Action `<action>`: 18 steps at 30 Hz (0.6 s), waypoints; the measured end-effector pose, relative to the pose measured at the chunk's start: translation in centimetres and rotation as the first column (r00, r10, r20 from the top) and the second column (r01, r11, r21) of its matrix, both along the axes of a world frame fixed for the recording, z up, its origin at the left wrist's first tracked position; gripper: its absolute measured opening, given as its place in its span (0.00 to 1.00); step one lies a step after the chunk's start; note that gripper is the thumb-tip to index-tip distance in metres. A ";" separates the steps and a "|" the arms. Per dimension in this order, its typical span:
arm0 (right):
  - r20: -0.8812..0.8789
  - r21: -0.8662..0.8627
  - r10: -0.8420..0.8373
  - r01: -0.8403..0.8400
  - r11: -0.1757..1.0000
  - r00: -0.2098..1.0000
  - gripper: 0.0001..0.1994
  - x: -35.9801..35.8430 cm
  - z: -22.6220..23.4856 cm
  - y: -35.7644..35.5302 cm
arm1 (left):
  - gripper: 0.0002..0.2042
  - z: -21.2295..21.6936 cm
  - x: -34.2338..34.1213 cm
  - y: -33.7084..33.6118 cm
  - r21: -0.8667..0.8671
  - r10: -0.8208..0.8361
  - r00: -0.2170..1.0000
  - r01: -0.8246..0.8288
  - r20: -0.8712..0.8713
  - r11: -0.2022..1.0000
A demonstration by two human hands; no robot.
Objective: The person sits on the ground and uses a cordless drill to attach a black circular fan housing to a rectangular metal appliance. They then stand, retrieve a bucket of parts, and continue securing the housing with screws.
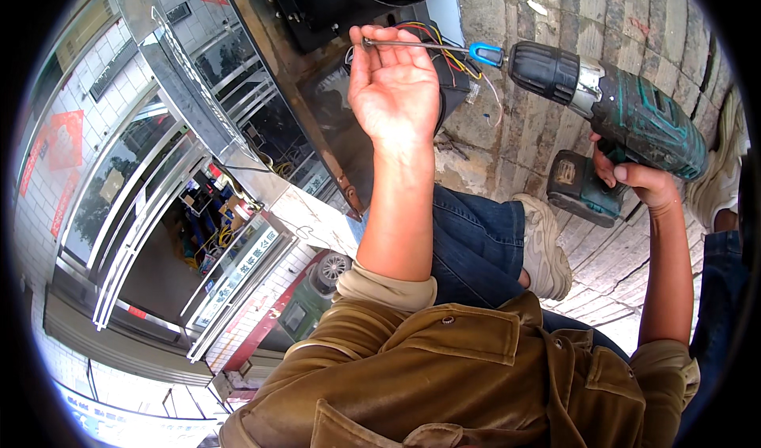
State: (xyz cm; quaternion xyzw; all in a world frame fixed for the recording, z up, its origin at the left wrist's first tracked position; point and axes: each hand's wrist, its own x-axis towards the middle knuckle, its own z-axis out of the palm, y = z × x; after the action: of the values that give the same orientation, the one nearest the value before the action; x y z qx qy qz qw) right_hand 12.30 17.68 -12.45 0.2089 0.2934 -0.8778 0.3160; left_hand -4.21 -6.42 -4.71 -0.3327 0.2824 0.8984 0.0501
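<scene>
My left hand (396, 99) is turned palm up at the upper middle, its fingers stretched out. Across those fingers lies a long thin driver bit (428, 45), and a small screw-like piece (367, 44) shows at its tip by my thumb. A blue sleeve (486, 53) sits on the bit near the chuck. My right hand (634, 177) wraps round the handle of a teal and black cordless drill (650, 115), which points left toward my left hand. Its battery pack (583, 186) hangs below the grip. Some of the right fingers are hidden behind the handle.
Behind my left hand stands a black housing (341, 4) with loose coloured wires (444, 44). A brown-edged metal frame (317, 143) runs along its left. Paving bricks (594, 12) cover the ground. A beige shoe (543, 246) is below the drill; another person's shoe (717, 163) stands at right.
</scene>
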 end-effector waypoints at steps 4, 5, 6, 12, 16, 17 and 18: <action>-0.005 0.001 -0.010 0.010 1.000 1.000 0.29 0.1 -0.1 0.0 | 0.09 0.0 0.0 0.0 -0.006 0.017 1.000 -0.017 -0.012 1.000; -0.007 -0.001 -0.011 0.011 1.000 1.000 0.29 0.2 -0.1 0.0 | 0.08 0.0 0.1 0.1 -0.036 0.009 1.000 -0.010 -0.009 0.999; -0.008 -0.019 -0.010 0.010 1.000 1.000 0.29 0.1 -0.1 0.1 | 0.07 0.0 0.1 0.2 -0.066 0.001 1.000 -0.002 -0.005 0.998; -0.020 -0.039 -0.005 0.004 0.999 1.000 0.29 0.0 -0.1 0.3 | 0.07 0.2 0.1 0.1 -0.061 0.007 1.000 -0.009 -0.022 0.998; -0.039 0.001 0.006 -0.006 1.000 0.999 0.29 0.3 -0.4 0.0 | 0.08 0.0 0.0 -0.2 -0.031 -0.015 0.999 0.014 -0.037 0.999; -0.038 0.003 0.010 -0.010 1.000 0.999 0.29 0.3 -0.4 0.0 | 0.07 0.0 0.0 -0.3 -0.031 -0.020 0.999 0.019 -0.039 0.999; -0.029 0.008 0.015 -0.015 1.000 0.999 0.29 0.3 -0.3 0.0 | 0.06 0.0 0.0 -0.3 -0.032 -0.025 0.999 0.023 -0.042 0.999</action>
State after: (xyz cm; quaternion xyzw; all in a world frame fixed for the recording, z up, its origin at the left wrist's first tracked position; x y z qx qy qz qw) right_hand 12.61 17.70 -12.78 0.1951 0.3028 -0.8772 0.3174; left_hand -4.25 -6.71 -4.72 -0.3110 0.3013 0.9000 0.0497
